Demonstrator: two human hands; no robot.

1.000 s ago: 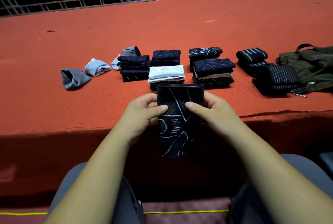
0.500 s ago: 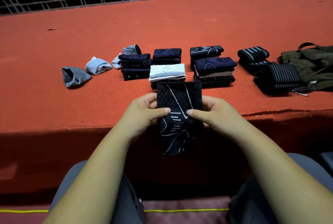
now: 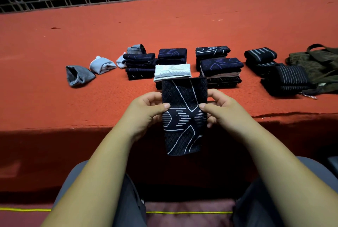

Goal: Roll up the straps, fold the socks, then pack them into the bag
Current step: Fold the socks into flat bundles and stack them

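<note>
My left hand (image 3: 146, 111) and right hand (image 3: 225, 111) pinch an unfolded dark sock (image 3: 183, 117); folded stacks (image 3: 221, 64) await the bag (image 3: 318, 62).

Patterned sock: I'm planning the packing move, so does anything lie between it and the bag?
Yes: the striped straps lie on the table directly left of the bag, between it and the held sock.
</note>
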